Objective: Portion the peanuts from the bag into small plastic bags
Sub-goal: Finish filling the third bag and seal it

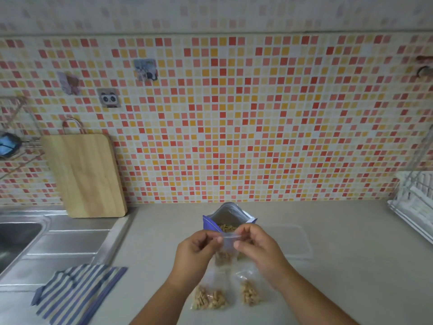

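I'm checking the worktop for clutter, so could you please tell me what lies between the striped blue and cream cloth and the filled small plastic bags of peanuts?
Only bare beige worktop lies between the striped cloth and the filled bags, apart from the person's left forearm, in the head view.

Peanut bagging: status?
Left hand and right hand pinching small bag top, peanuts inside. Big bag open behind. Filled bags on counter. Nothing obstructing.

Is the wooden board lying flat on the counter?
No, the wooden board stands upright, leaning against the tiled wall beside the sink.
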{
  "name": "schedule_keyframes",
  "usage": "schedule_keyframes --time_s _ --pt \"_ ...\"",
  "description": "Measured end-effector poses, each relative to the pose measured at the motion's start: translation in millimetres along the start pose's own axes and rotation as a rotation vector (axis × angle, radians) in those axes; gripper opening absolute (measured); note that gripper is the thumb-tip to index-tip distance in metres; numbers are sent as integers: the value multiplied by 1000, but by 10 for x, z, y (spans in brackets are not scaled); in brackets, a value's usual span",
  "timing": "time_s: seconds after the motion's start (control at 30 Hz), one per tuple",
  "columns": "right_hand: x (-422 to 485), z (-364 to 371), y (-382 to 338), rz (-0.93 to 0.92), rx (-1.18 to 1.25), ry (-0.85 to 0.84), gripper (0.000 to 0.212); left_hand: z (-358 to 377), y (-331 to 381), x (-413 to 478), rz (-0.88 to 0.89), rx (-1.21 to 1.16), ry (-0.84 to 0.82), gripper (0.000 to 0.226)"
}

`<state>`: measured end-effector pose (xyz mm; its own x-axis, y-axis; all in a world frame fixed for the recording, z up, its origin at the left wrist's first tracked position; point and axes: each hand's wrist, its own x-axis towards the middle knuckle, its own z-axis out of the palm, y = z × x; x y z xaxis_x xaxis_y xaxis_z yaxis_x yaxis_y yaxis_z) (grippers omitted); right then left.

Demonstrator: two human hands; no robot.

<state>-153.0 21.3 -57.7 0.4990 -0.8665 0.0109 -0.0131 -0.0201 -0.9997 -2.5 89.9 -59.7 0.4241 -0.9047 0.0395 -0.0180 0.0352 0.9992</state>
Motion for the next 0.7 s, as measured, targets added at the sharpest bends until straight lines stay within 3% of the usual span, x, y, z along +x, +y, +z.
schedule_keyframes --time_s 0.17,0.4,0.53,0.7 --pt "55 23 -239 -214 -466 57 25 -6 155 -4 25 55 -14 8" --pt "17 30 -424 -283 -564 49 24 14 260 5 60 58 31 6" --pt "20 62 -492 -344 -625 46 6 62 307 1 123 109 37 12" --pt "29 93 -485 -367 -756 70 7 103 326 -3 174 147 71 20"
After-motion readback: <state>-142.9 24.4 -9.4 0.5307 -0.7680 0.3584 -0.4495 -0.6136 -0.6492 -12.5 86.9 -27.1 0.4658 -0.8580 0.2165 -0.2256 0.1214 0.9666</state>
